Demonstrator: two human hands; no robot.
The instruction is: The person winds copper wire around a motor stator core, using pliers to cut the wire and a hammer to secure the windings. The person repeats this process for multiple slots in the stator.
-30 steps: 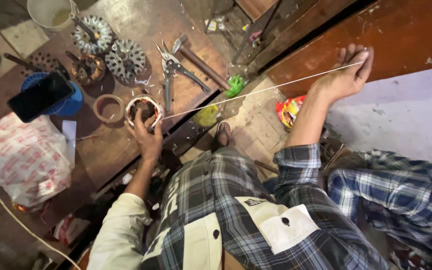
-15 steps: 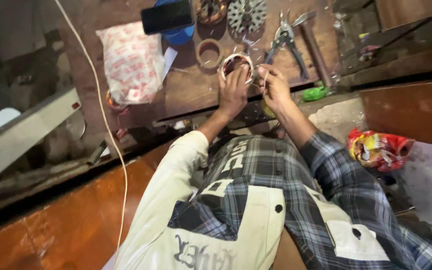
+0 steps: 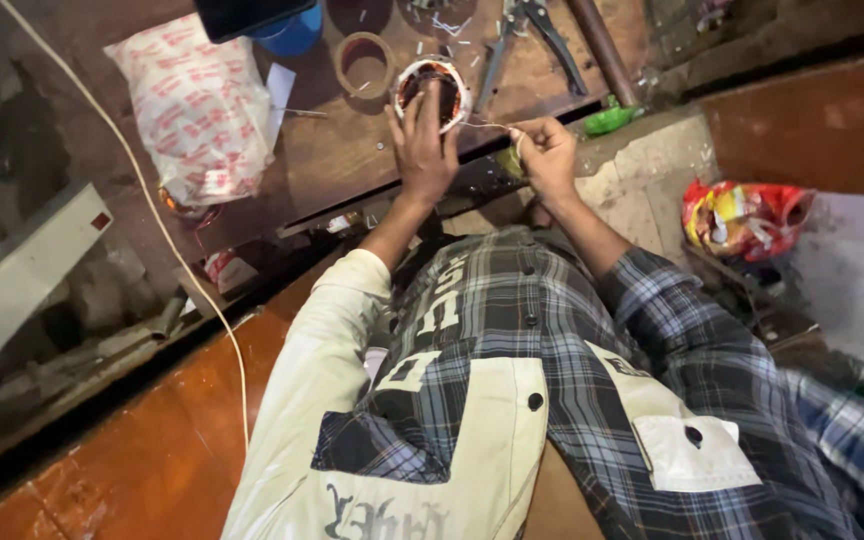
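Head camera view, looking straight down over a seated person in a plaid shirt with cream sleeves, working at a low, worn wooden counter [image 3: 352, 160]. Left hand [image 3: 422, 140] lies on top of a round motor stator [image 3: 432, 92], a white-rimmed ring with copper-coloured windings inside; its fingers [image 3: 430, 108] are held close together and reach over the ring's near edge into its centre, holding it down on the counter. Right hand [image 3: 547, 155] sits just to the right of the ring, near the counter's front edge, with its fingers curled and pinching a thin pale thread [image 3: 487, 125] that runs taut from the stator across to that hand. Just left of the stator lies a brown roll of tape [image 3: 359, 62], flat on the wood. Farther left, a white plastic bag with red print [image 3: 202, 110] rests on the counter, with a blue round container [image 3: 292, 30] and a dark flat device at the top edge above it. Pliers [image 3: 522, 30] with dark handles lie above and right of the stator, beside a dark metal rod [image 3: 602, 45]. A small green object [image 3: 609, 120] sits at the counter's right end. A red and yellow snack bag [image 3: 747, 220] lies on the floor well to the right. A pale cable [image 3: 167, 250] trails down the left side across the orange-brown floor.
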